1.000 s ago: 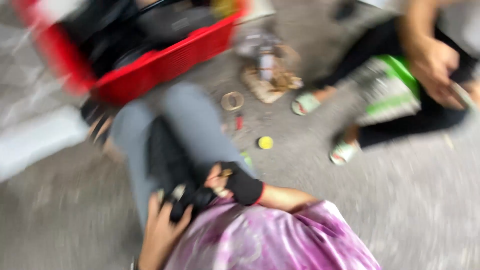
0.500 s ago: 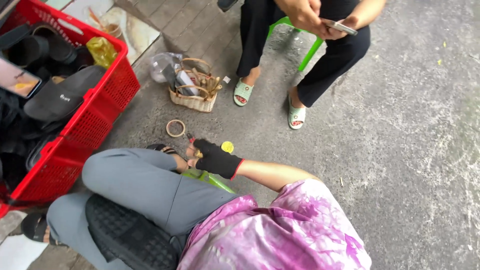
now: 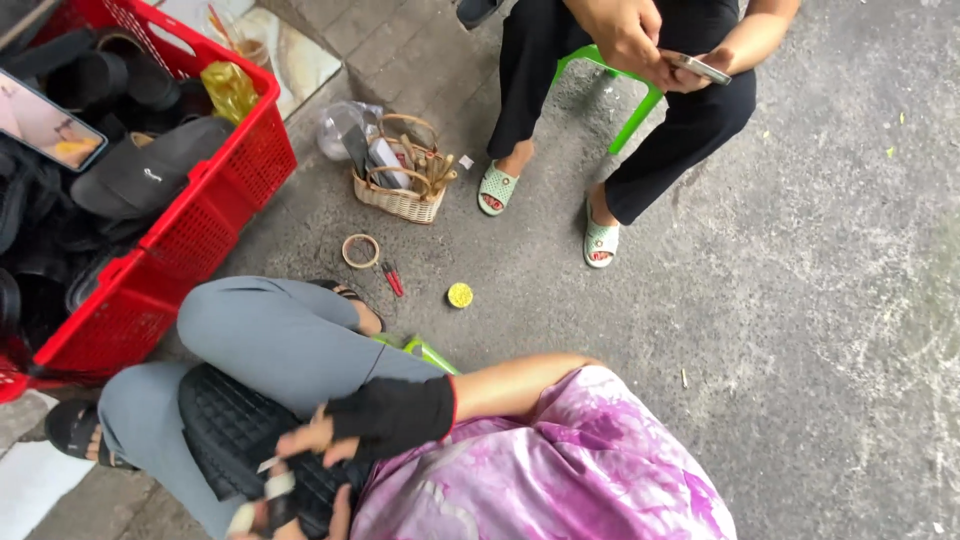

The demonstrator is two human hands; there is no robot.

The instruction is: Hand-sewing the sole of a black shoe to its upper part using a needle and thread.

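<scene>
Now the right hand (image 3: 385, 420), in a black fingerless glove, has come back from the floor near the yellow lid (image 3: 460, 295) to the lap, its fingers (image 3: 300, 440) pinched on a small pale piece. Below it the left hand (image 3: 290, 505), mostly hidden, curls shut around the black quilted shoe (image 3: 235, 430) lying on the grey-trousered thigh, so work on the shoe appears resumed. Farther out, the red basket (image 3: 215, 215) and the seated person look larger than half a second earlier.

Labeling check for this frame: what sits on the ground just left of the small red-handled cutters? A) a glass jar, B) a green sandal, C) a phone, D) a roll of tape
D: the tan roll of tape lies flat on the concrete directly left of the red-handled cutters, with the yellow round lid off to their right and the woven basket above.
</scene>
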